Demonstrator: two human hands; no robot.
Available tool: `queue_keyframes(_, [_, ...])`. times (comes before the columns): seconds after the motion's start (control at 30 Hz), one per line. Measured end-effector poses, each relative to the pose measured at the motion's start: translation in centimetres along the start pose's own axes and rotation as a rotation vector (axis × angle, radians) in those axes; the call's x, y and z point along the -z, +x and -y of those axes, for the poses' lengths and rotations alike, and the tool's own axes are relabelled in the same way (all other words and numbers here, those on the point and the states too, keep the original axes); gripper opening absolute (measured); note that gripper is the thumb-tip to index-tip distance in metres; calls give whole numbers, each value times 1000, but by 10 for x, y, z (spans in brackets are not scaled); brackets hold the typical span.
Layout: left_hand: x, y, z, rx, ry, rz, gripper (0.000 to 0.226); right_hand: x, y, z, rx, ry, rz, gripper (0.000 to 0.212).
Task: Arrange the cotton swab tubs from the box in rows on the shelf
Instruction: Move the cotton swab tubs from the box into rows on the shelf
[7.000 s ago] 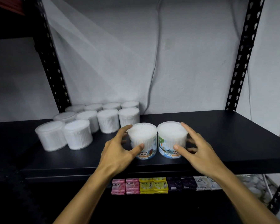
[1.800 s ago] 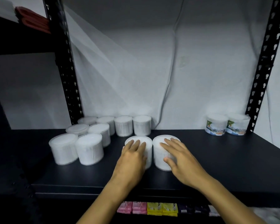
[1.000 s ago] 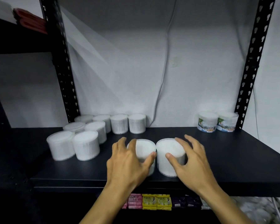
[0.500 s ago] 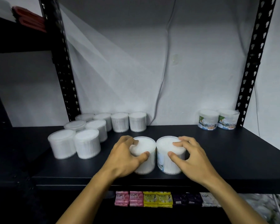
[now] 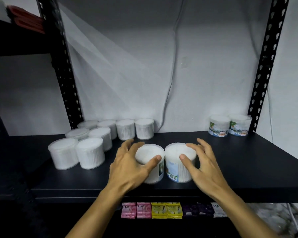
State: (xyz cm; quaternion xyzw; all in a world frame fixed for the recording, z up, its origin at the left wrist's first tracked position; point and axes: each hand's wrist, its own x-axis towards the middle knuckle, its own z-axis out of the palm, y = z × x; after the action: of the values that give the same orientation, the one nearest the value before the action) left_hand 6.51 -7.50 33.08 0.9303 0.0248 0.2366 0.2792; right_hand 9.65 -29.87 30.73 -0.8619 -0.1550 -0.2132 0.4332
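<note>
soap bars (image 5: 159,210) lower level | cable (image 5: 172,69) on wall | red items (image 5: 27,21) upper left

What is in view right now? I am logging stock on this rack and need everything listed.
Plain tubs: eight, white, left rear of the shelf, in rows.
Labelled tubs: two, white with blue-green labels, right rear by the upright.
Front tubs: two, white, side by side near the shelf front, labels partly visible.
Shelf: one, black.
Soap packs: a row, pink, yellow, purple, white, on the level below.
Cable: one, pale, down the wall.
Left hand: curled round the left front tub.
Right hand: curled round the right front tub.
</note>
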Motion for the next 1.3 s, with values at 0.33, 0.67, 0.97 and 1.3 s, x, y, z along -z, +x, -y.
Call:
queue_keyframes(0.33, [-15, -3, -16, 50, 61, -25, 72, -16, -5, -3, -11, 46, -142, 36])
queue_keyframes(0.67, [-5, 14, 8, -21, -247, 211, 58, 2, 16, -26, -36, 346, 117, 27])
queue_keyframes(0.97, [0, 6, 15, -18, -254, 192, 63, 2, -1, -19, -63, 311, 69, 41])
queue_keyframes(1.3, [-19, -9, -18, 192, -46, -36, 71, -29, -17, -10, -91, 244, -272, 37])
